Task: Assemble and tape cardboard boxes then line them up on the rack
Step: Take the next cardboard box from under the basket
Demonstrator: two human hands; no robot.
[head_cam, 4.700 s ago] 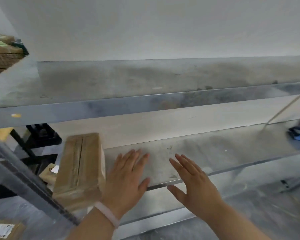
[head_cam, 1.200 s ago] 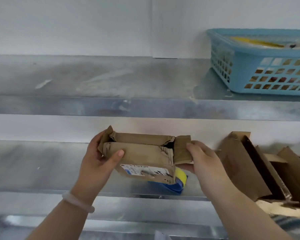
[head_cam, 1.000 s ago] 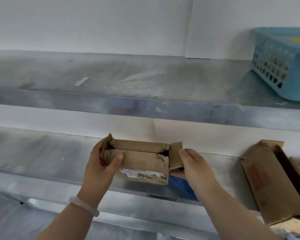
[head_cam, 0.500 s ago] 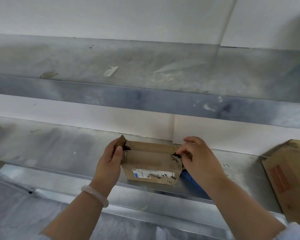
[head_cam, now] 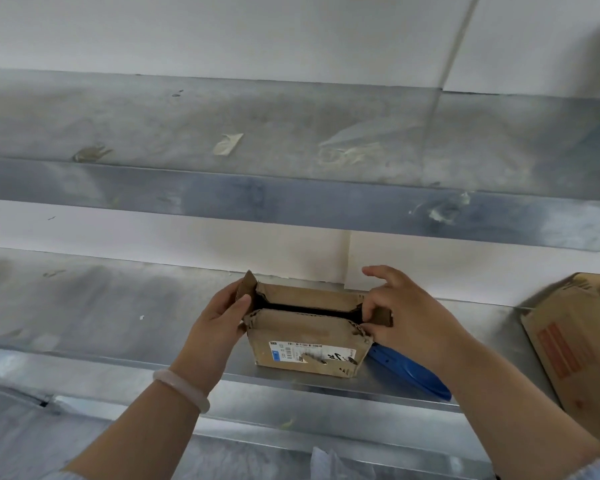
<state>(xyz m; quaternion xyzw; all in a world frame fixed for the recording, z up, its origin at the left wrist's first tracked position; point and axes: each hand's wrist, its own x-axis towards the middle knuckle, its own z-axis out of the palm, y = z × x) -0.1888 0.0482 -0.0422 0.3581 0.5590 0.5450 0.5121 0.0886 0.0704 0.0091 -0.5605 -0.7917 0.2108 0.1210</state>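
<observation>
A small worn cardboard box (head_cam: 309, 336) with a white shipping label on its front stands on the lower metal rack shelf (head_cam: 101, 317). Its two long top flaps lie nearly folded down with a dark slit between them. My left hand (head_cam: 217, 323) grips the box's left end, thumb on the front flap and fingers behind the upright left end flap. My right hand (head_cam: 402, 313) pinches the right end flap at the box's right top corner. A blue tape dispenser (head_cam: 409, 372) lies on the shelf behind my right wrist, partly hidden.
Another open cardboard box (head_cam: 575, 348) with red print leans at the right edge of the same shelf. The upper shelf (head_cam: 291, 140) carries tape scraps and dust. A white wall backs the rack. Grey floor lies below.
Earlier I let go of a taped box at the rack's left end. Since then I picked up this open box and carried it left; it now rests on the lower shelf.
</observation>
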